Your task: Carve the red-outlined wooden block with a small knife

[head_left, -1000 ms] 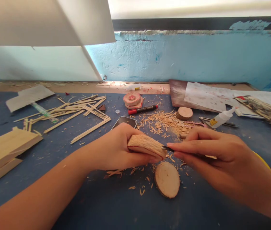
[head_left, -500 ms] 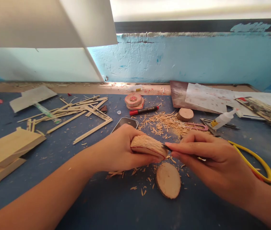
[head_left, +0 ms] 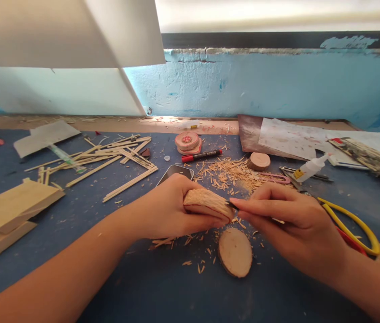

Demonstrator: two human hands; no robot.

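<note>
My left hand (head_left: 166, 208) grips a thick piece of wood (head_left: 208, 204) with a rough, whittled top edge and a red line along its side. In my right hand (head_left: 297, 224), a small dark blade (head_left: 232, 205) is pinched between thumb and forefinger, its tip at the wood's right end; the rest of it is hidden by the fingers. Below the hands, an oval wood slice (head_left: 235, 252) lies on the blue tabletop (head_left: 163, 287). A pile of wood shavings (head_left: 230, 174) is spread behind them.
Thin wooden sticks (head_left: 131, 184) and stacked wood blocks (head_left: 18, 204) lie left. A phone (head_left: 176, 171), red marker (head_left: 201, 156) and carved round wood pieces (head_left: 187, 141) sit behind my hands. At right are a glue bottle (head_left: 311, 168) and yellow-handled pliers (head_left: 354, 220).
My right hand has shifted slightly left with the blade against the wood. The left hand and the wood have hardly moved; the view has shifted a little.
</note>
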